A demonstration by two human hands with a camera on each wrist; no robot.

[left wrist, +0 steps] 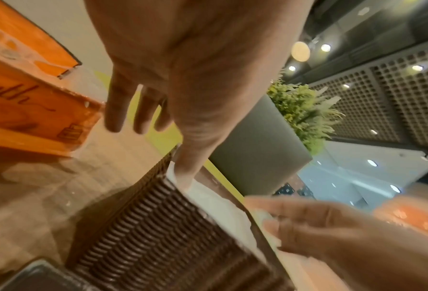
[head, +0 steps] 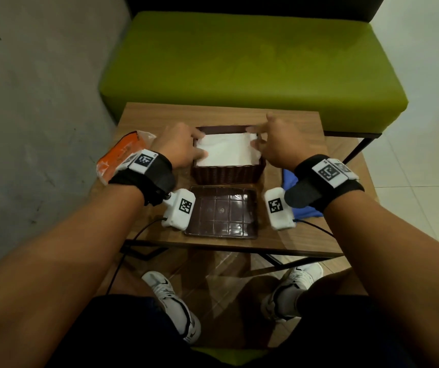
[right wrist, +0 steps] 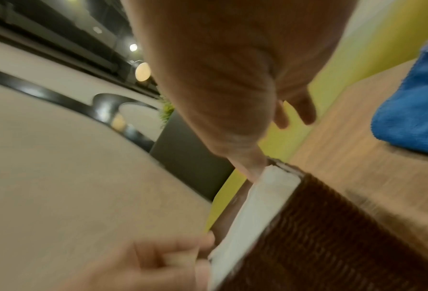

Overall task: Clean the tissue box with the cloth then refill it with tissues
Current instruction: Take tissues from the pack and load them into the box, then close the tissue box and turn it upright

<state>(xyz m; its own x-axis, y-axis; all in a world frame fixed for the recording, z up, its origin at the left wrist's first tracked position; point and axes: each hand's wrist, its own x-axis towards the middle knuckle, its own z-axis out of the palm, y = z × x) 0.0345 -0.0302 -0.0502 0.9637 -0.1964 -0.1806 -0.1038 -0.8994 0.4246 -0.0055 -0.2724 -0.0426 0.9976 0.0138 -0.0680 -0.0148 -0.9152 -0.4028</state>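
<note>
Sitting between both hands point(head: 229, 147): tissue box point(head: 227, 173).

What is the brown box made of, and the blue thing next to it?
The tissue box looks like woven wicker or plastic rattan: its dark brown sides show ribbed, braided rows, slightly shiny. I cannot tell which. The blue cloth looks like soft microfibre or terry: fuzzy, matte, rumpled at its edges.

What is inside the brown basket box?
A stack of white tissues fills the brown basket box. The left hand and right hand touch its edges. The box's bottom is hidden under the tissues.
</note>
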